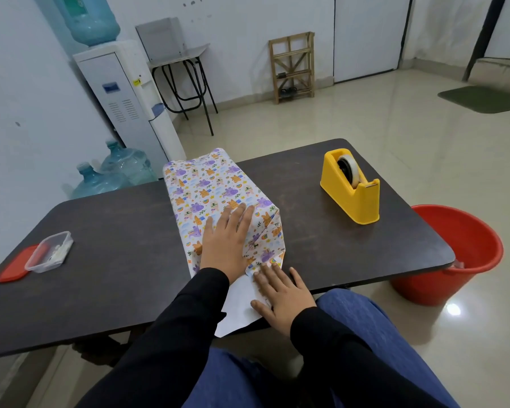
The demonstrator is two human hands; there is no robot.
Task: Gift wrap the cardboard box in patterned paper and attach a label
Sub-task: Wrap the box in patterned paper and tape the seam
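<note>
dark table, hands pressing patterned paper

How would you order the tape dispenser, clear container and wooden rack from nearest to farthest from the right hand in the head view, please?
1. Tape dispenser, ahead-right of the right hand.
2. Clear container, at the table's left end.
3. Wooden rack, by the far wall.

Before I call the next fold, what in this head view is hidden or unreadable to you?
Head view only:
The cardboard box: wholly covered by the patterned paper.
The near end fold: partly under the right hand.
The near part of the package's top: covered by the left hand.
The package's far end: faces away from the camera.
The clear container: contents too small to identify; no label made out.
</note>
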